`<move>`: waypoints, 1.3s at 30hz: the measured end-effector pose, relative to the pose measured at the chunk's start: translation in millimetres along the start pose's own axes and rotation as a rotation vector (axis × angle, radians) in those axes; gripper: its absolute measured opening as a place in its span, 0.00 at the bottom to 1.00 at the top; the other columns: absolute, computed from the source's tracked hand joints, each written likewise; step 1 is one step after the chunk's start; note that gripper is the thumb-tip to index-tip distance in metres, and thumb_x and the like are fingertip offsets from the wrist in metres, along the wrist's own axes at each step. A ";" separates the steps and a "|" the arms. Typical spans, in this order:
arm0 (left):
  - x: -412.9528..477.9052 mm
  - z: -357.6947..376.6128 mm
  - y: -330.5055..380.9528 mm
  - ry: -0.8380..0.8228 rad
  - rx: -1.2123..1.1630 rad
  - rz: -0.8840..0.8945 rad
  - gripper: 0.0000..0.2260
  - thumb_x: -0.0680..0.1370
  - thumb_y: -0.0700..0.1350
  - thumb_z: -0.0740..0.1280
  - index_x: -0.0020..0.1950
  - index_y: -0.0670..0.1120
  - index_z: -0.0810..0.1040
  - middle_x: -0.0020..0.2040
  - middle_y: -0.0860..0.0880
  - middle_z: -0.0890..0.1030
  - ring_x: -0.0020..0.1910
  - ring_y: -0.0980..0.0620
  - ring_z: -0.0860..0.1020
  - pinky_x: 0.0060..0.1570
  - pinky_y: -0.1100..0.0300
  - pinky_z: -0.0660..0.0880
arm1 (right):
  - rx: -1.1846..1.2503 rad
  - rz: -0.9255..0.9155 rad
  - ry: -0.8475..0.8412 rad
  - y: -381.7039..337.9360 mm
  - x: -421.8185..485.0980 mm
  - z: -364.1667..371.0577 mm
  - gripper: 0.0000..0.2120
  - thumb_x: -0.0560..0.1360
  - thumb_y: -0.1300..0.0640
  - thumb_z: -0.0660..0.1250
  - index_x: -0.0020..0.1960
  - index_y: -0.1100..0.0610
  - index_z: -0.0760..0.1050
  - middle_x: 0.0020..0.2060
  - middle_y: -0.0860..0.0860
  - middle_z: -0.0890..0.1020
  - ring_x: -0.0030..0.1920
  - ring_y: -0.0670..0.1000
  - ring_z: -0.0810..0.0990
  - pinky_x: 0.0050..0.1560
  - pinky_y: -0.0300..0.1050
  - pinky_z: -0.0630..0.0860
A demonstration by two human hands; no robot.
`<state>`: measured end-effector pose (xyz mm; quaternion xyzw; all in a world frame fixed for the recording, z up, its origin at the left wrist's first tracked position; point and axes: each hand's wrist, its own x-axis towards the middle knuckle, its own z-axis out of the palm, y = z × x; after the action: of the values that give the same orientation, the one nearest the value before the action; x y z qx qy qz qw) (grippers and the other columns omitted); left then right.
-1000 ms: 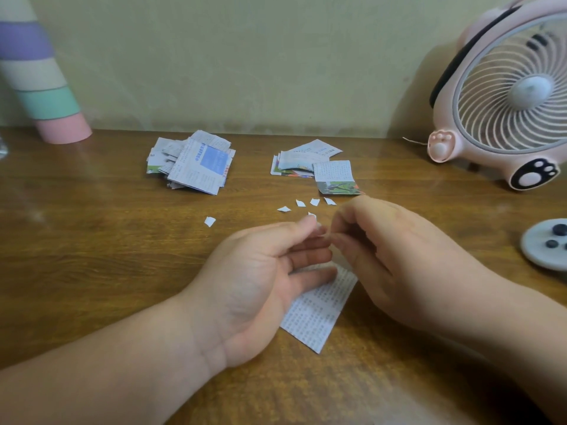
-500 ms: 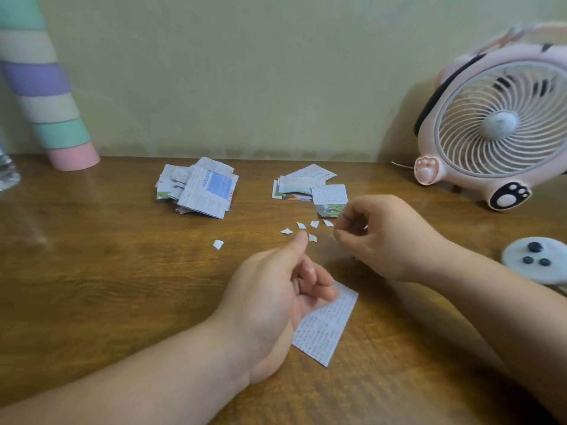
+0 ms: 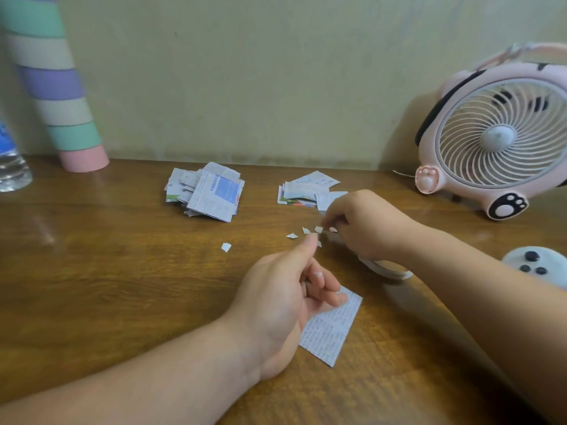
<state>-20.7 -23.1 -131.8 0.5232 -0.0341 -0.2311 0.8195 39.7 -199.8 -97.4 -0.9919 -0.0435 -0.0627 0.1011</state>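
On the wooden table (image 3: 107,271), my left hand (image 3: 285,289) hovers with its thumb up and fingers loosely curled; nothing shows in it. Under it lies a printed paper slip (image 3: 331,329), partly covered. My right hand (image 3: 365,225) reaches forward, its fingertips pinched together at a row of tiny white paper scraps (image 3: 306,232). It seems to pinch one scrap, though the scrap is small and blurred. One more scrap (image 3: 226,247) lies apart to the left. A white tape roll (image 3: 386,268) peeks out beneath my right wrist.
Two piles of folded printed paper sit farther back, one left (image 3: 208,194) and one right (image 3: 306,188). A pink desk fan (image 3: 503,139) stands back right. A white round device with black buttons (image 3: 540,268) lies at the right edge. A striped tube (image 3: 52,87) and a water bottle (image 3: 12,167) stand back left.
My hands were together above the slip. The right hand has moved forward to the row of scraps, while the left stayed and curled its fingers. The view has tilted down slightly.
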 end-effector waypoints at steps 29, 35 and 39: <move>12.0 -24.0 62.8 -0.154 -0.538 -0.153 0.16 0.78 0.53 0.67 0.36 0.44 0.71 0.30 0.51 0.64 0.24 0.56 0.62 0.17 0.66 0.62 | 0.475 0.171 -0.267 -37.0 -88.0 -17.5 0.06 0.70 0.57 0.75 0.40 0.54 0.78 0.31 0.48 0.82 0.30 0.45 0.76 0.33 0.44 0.73; 15.5 -37.1 61.2 -0.251 -0.632 -0.194 0.17 0.76 0.55 0.68 0.40 0.42 0.74 0.32 0.50 0.67 0.24 0.56 0.66 0.16 0.66 0.66 | 0.916 0.213 -0.298 -27.0 -83.4 -12.2 0.15 0.62 0.62 0.74 0.47 0.58 0.77 0.33 0.53 0.81 0.29 0.50 0.77 0.31 0.44 0.74; 16.1 -39.8 55.9 -0.279 -0.608 -0.197 0.18 0.75 0.57 0.68 0.42 0.41 0.75 0.32 0.49 0.69 0.25 0.55 0.68 0.17 0.66 0.68 | 1.170 0.271 -0.247 -24.4 -80.8 -10.9 0.25 0.68 0.74 0.72 0.61 0.61 0.72 0.41 0.63 0.81 0.31 0.53 0.78 0.29 0.43 0.75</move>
<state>24.7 23.1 -103.9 0.2195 -0.0247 -0.3781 0.8990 -43.9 -184.1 -92.8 -0.7687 0.0443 0.1004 0.6301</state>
